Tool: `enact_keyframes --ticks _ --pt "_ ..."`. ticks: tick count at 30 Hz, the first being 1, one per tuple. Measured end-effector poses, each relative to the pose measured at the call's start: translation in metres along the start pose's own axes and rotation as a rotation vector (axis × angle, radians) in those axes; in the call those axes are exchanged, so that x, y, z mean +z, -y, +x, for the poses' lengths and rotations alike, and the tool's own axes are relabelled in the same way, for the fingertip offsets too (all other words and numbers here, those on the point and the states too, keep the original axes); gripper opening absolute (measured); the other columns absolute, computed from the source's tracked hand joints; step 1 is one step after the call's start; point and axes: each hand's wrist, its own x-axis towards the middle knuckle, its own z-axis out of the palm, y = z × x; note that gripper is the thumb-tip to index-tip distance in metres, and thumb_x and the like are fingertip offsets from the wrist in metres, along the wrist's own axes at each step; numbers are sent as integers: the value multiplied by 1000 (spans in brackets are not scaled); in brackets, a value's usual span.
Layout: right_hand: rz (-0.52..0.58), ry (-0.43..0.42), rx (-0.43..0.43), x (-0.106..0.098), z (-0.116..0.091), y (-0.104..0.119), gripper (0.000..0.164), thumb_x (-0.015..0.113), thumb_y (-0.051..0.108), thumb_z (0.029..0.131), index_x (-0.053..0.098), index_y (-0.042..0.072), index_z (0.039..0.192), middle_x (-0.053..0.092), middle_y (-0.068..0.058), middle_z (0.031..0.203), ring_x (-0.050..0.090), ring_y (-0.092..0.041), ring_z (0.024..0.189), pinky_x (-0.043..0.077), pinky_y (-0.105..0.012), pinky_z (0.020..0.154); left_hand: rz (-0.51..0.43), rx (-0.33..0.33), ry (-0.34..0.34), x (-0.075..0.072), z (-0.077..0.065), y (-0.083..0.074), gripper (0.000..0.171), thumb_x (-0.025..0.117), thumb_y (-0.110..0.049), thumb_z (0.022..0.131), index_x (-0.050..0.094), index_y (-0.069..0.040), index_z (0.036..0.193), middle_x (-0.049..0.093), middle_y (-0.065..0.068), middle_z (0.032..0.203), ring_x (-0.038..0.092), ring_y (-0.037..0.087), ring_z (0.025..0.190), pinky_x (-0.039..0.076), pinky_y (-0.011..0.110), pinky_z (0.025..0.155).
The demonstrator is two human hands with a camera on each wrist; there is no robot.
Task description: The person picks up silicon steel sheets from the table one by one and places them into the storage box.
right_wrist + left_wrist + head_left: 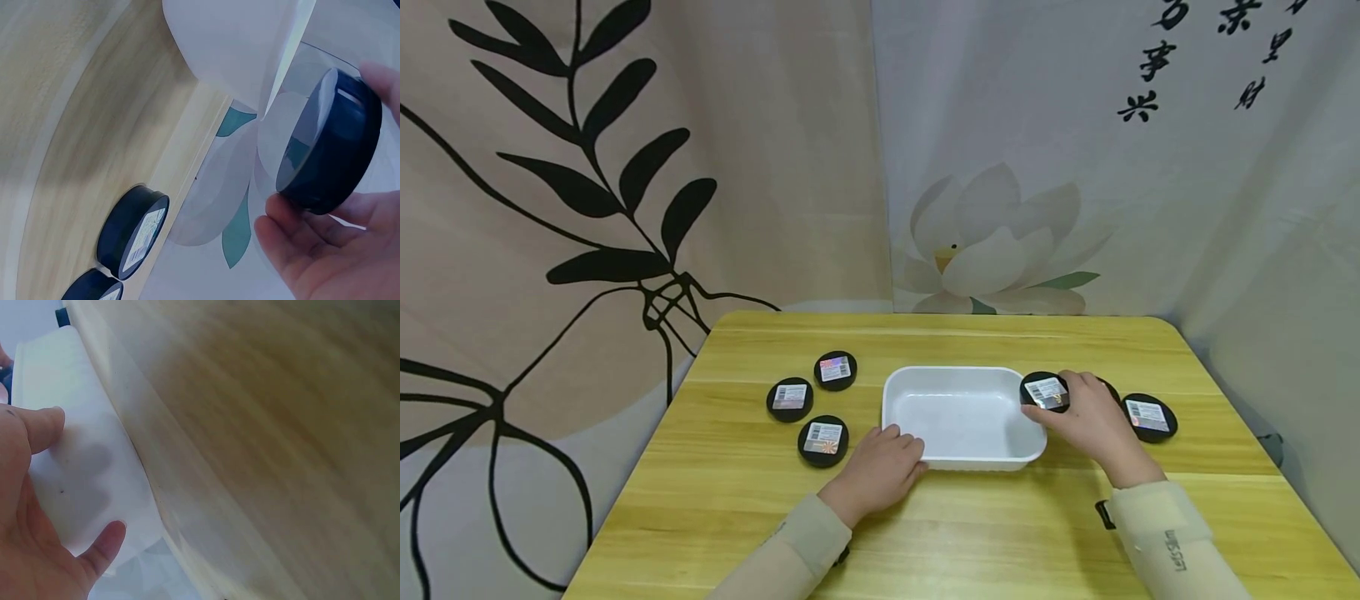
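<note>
A flat round black container [1045, 392] with a white and silvery label is held by my right hand [1093, 429], thumb and fingers at its edge. In the head view it overlaps the right rim of a white rectangular tray [964, 460]. From the right wrist view, the held container [344, 150] is lifted clear of the table, its glossy face turned toward the tray [225, 50]. My left hand [880, 471] holds the tray's near left corner. Thumb and a finger lie against the tray's outer wall [81, 481] in the left wrist view.
Left of the tray lie three similar black containers, the nearest one [823, 441] close to my left hand. Right of it, one labelled container [1150, 417] lies beside another [1108, 390] partly hidden by my right hand. Everything stands on a wooden table [970, 533] before printed curtains [805, 167].
</note>
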Motion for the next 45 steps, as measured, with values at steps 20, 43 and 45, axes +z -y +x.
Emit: enact_keyframes --ticks 20,43,45 --pt "-14 24 18 8 6 3 105 69 68 83 40 -12 144 42 -38 144 42 -55 130 39 -69 103 -2 1 4 1 0 1 25 48 -43 106 57 -22 96 62 -9 87 45 12 81 39 28 72" --pt "-27 57 21 10 13 8 106 69 69 82 41 -11 144 42 -36 145 45 -52 129 40 -69 103 -5 10 10 -1 0 0 25 48 -43 106 57 -22 97 62 -10 88 45 12 81 39 27 73" --pt "-28 58 11 10 14 10 104 70 68 82 41 -11 144 42 -36 144 45 -52 129 40 -68 103 -3 7 11 -2 0 0 25 48 -43 106 57 -22 97 62 -10 88 45 12 81 39 28 74"
